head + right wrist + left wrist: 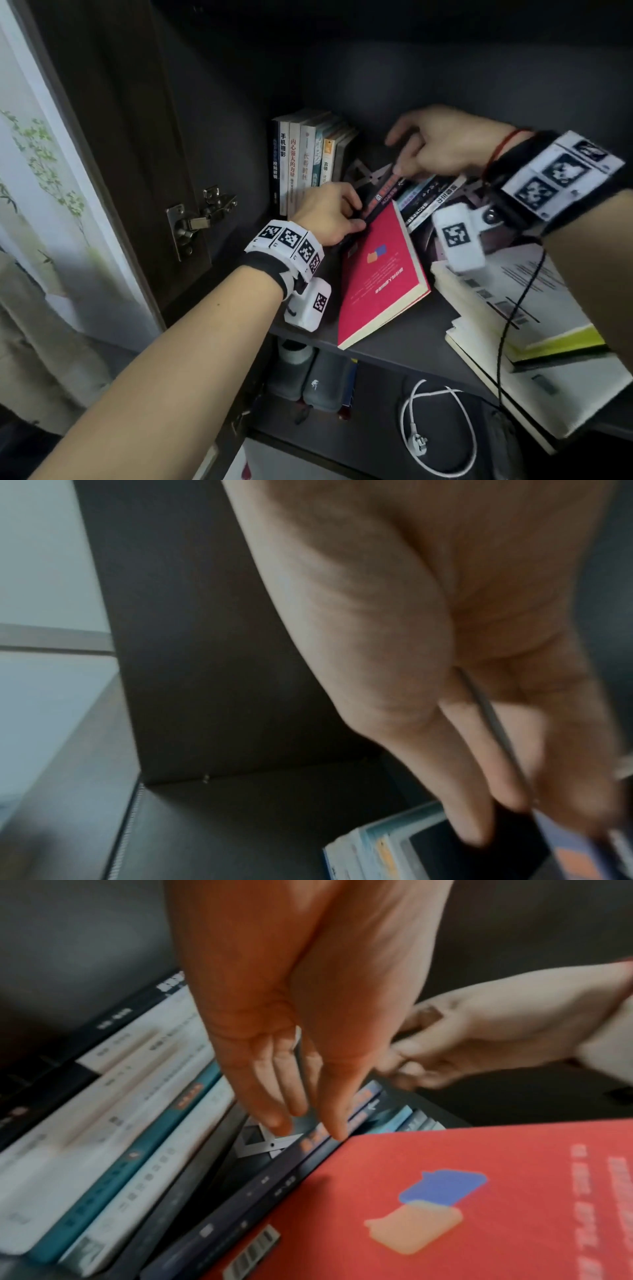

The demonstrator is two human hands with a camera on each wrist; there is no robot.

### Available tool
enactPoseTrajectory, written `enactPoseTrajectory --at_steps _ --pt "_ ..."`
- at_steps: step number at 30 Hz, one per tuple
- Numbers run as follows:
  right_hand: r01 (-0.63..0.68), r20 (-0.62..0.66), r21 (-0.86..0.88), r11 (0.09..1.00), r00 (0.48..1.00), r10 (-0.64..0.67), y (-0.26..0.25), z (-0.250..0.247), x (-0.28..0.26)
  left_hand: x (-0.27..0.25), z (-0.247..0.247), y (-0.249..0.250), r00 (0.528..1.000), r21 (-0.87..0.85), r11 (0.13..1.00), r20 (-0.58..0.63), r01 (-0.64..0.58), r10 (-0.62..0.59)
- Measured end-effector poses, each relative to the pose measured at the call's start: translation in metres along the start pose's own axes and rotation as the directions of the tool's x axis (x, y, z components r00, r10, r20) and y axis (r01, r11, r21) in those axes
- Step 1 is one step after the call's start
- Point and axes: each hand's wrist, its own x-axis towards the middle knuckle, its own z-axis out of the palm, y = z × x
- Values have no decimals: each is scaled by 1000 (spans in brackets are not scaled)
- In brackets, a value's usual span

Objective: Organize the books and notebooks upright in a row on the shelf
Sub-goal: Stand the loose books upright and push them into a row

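At the far left we see a dark wooden cabinet door [137, 171] with a metal hinge [200, 219]. Just inside the dark shelf [404, 346] a row of upright paperback books [308, 164] stands against the left wall, spines facing out. Next comes our left hand [329, 216]: in the head view its fingers curl round the lower end of a slim dark book with a red-lettered spine [380, 197], though in the left wrist view the fingers [274, 1085] lie straight and close together along that book, so we cannot tell how firm the hold is. The dark book is tilted, resting on its edge between the upright row and a red-covered paperback [380, 274] lying flat on the shelf. Our right hand [445, 144] pinches the dark book's upper end between thumb and fingers. Behind lie several leaning books [424, 198]. At the right, a stack of large white books [548, 342] lies flat.
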Motion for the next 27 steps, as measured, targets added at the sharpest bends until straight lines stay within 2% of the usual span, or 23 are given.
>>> enactPoseTrajectory --at_steps 2,3,5,7,8,9,13,16,19,21,24,27 --pt "-78 217 89 993 975 57 6 -5 -39 4 1 9 995 19 995 33 -94 93" --pt "-120 346 102 988 935 77 6 -4 -58 6 2 14 988 25 989 38 -148 147" --pt "-146 563 50 988 821 93 8 2 -82 12 6 23 966 30 967 59 -253 251" --pt "-99 680 5 995 730 69 12 16 -96 19 11 32 945 69 944 89 -321 315" --pt "-77 697 3 997 715 53 15 25 -100 23 14 36 939 104 935 98 -340 330" --pt "-66 689 16 998 723 37 17 34 -101 26 16 39 935 148 924 105 -353 340" --pt "-84 584 150 985 811 -19 27 46 -100 32 18 47 947 383 866 117 -321 300" --pt "-114 489 249 962 872 -23 27 30 -100 32 9 45 954 451 851 6 -270 299" --pt "-137 309 403 905 951 7 29 12 -93 30 -4 33 965 410 891 -81 -195 248" --pt "-122 140 473 873 988 62 31 1 -77 26 -10 25 975 424 891 -76 -159 210" --pt "-102 -37 525 845 989 142 35 -6 -43 18 -17 20 988 475 868 24 -146 154" --pt "-113 -116 596 795 968 224 35 -3 -14 9 -19 17 986 557 816 135 -156 97"
